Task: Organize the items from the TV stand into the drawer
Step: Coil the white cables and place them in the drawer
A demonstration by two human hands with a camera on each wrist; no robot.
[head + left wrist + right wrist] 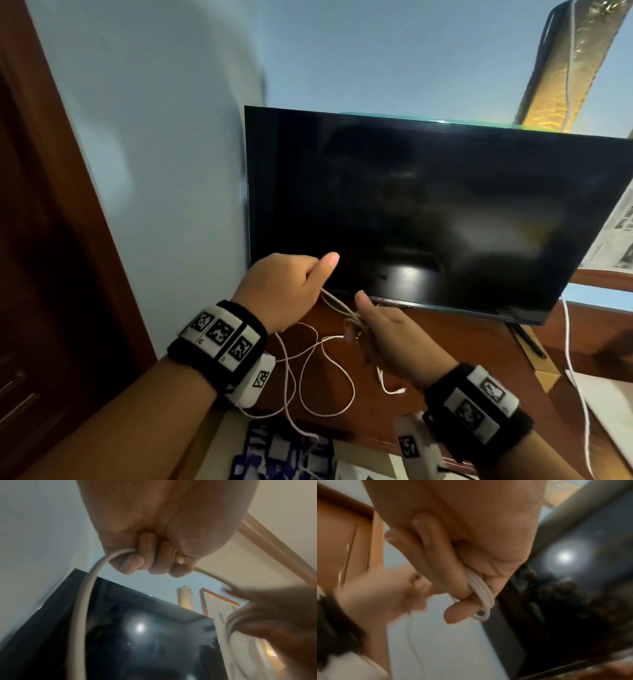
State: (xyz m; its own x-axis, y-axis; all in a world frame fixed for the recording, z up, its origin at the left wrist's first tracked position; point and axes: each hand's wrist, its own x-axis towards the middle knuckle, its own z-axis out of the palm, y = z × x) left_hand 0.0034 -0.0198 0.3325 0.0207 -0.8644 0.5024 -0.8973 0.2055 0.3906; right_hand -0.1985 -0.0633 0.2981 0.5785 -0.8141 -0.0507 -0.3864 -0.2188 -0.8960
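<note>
Above the wooden TV stand (428, 346), just in front of the dark television (428, 212), I am holding a white cable (308, 359) between both hands. I am gripping it in my left hand (284, 291), fingers (137, 562) curled into a fist round one strand, thumb sticking out toward the screen. From the left wrist view the cable (80, 615) is leaving the fist and arcing downward in front of the television (145, 635).

I am keeping my right hand (387, 335) a little lower and to the right, close to the left one but not touching it. Several turns of the cable (479, 595) are lying looped over its fingers (458, 611), and I am pinching them there with my thumb; a connector end is showing at the bottom of the bundle. A short taut stretch is running between my two hands.

Beneath my hands the rest of the cable is lying in loose loops on the stand's brown top, one strand trailing over the front edge toward me, and a small plug end is resting on the wood under my right wrist.

Another white cord (579, 394) is hanging down at the television's right side. A brown wooden door (44, 240) is standing on my left against the pale blue wall (164, 137). Blue-and-white packages (284, 455) are lying below the stand's front edge, too blurred to tell apart.
</note>
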